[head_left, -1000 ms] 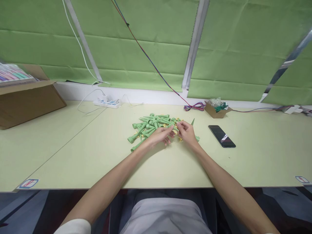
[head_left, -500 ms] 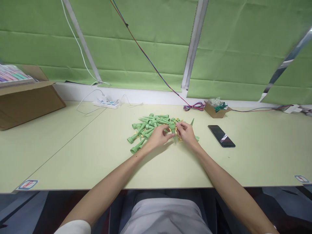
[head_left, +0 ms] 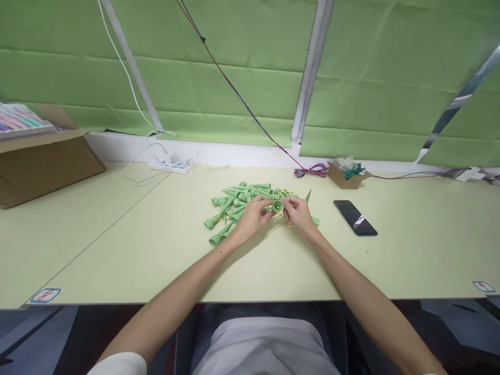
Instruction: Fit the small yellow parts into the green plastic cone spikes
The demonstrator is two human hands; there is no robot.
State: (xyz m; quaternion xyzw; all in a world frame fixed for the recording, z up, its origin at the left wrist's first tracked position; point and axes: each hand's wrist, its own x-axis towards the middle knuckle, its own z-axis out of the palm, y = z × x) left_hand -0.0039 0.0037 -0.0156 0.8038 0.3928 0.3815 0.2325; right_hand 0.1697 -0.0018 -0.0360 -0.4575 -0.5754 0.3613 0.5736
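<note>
Between my two hands is a green plastic cone (head_left: 277, 207), its round open end turned up toward the camera. My left hand (head_left: 255, 214) grips it from the left with thumb and fingers. On its right side, the closed fingertips of my right hand (head_left: 296, 210) touch the rim; whether they pinch a small part is too small to tell. A pile of green cones (head_left: 238, 200) lies behind and left of my hands. Small yellow pieces (head_left: 289, 224) lie around and partly under my right hand.
A black phone (head_left: 355, 217) lies to the right. Behind it stands a small cardboard box (head_left: 346, 179) holding plastic bags, beside coiled wires (head_left: 311, 171). A power strip (head_left: 172, 166) is at the back left, and a large cardboard box (head_left: 47, 164) at the far left.
The green cone has tipped from pointing downward to showing its open end to the camera. My left fingers have shifted slightly around it, while my right hand has hardly moved.
</note>
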